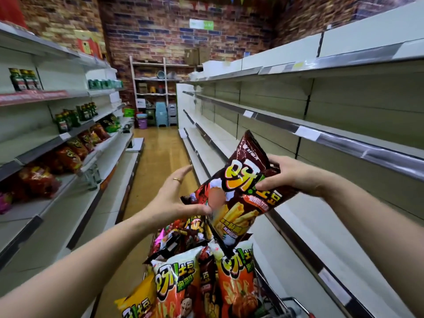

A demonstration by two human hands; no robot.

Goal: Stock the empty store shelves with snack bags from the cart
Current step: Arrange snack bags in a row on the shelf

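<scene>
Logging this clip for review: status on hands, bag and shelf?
Right hand grips brown snack bag above cart. Left hand open, thumb at bag's lower corner. Right-side shelves bare, path clear.

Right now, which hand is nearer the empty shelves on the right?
Right. The right hand, gripping the brown snack bag, is just in front of the empty shelves; the left hand is on the bag's other side, above the cart's bags.

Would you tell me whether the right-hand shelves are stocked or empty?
Empty: every visible tier of the right-hand shelves shows bare board, no bags.
</scene>
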